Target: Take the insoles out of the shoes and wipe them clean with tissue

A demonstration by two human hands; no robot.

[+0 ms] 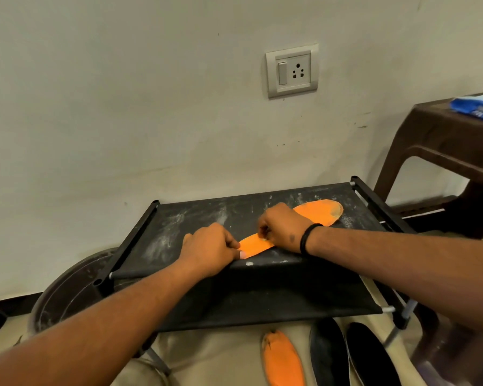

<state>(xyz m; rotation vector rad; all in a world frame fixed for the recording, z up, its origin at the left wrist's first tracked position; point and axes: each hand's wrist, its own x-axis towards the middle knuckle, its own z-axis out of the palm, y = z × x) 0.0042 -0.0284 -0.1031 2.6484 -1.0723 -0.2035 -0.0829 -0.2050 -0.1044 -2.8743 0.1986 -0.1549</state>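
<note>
— Nearest the camera, what lies on the floor?
— Another orange insole (pixel 283 360) and two black shoes (pixel 354 355), side by side, below the front edge of the black rack shelf (pixel 201 218).

— And the insole being worked on?
— The orange insole (pixel 315 214) lies flat on the dusty shelf, long axis running diagonally: one rounded end points up-right toward the wall, the other down-left toward the person.

— The hands?
— The left hand (pixel 209 250) pinches the near end, fingers curled, thumb on top. The right hand (pixel 280 227), a black band at its wrist, presses on the insole's middle with curled fingers; something whitish shows under them, too small to tell.

— Any writing?
— A blue packet (pixel 476 107) on the brown plastic stool (pixel 435 151) at right bears white print, too blurred to read.

— The room?
— An off-white scuffed wall with a switch and socket plate (pixel 292 70); a round grey lid (pixel 67 291) sits left of the rack.
</note>
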